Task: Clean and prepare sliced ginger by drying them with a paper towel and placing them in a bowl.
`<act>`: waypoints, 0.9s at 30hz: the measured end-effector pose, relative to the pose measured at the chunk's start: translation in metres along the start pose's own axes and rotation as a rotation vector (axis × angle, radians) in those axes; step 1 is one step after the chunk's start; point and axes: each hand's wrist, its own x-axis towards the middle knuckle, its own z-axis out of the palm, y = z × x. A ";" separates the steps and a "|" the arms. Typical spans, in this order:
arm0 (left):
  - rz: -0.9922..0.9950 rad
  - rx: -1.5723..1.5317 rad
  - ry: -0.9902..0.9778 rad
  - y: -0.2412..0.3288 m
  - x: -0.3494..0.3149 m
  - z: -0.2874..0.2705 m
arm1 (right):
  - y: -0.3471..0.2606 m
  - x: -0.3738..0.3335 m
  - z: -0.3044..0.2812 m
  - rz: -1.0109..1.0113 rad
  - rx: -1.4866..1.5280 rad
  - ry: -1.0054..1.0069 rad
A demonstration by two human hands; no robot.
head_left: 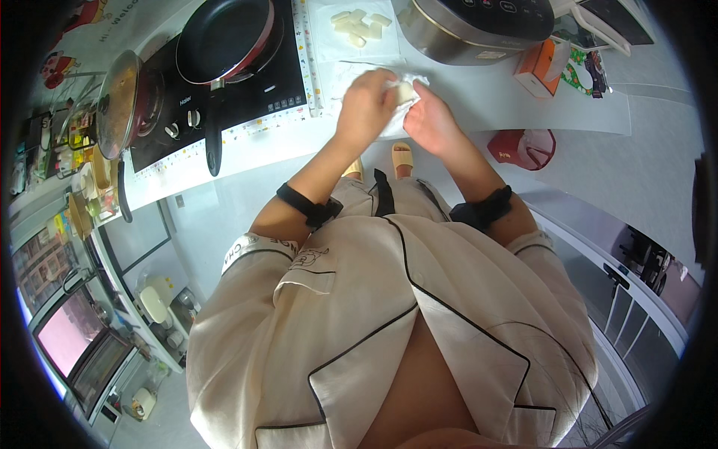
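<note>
A white paper towel (412, 78) is bunched between my hands at the counter's front edge. In its folds a pale, whitish piece (404, 92) shows, much like the loose ones behind it. My left hand (367, 107) curls over the towel from the left, fingers bent and closed on it. From the right, my right hand (434, 125) grips the towel's edge between thumb and fingers. Beyond them, several short white pieces, like cut rice cakes (360, 28), lie on a flat paper sheet (329, 51).
Left of my hands, a black frying pan (224, 41) sits on a black cooktop (258, 93), its handle jutting over the front edge. A glass-lidded pot (120, 105) stands farther left. At right are a rice cooker (464, 34), an orange tissue box (537, 73) and, below the counter, a red bin (520, 148).
</note>
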 end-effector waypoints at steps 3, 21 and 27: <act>0.044 0.025 -0.133 0.006 -0.006 0.004 | -0.003 -0.002 0.003 -0.013 0.033 -0.050; 0.237 0.022 -0.189 -0.007 0.015 -0.012 | -0.015 -0.005 -0.006 -0.117 -0.226 -0.111; 0.300 0.087 -0.211 -0.014 0.011 -0.011 | -0.015 -0.007 -0.012 -0.074 -0.208 -0.127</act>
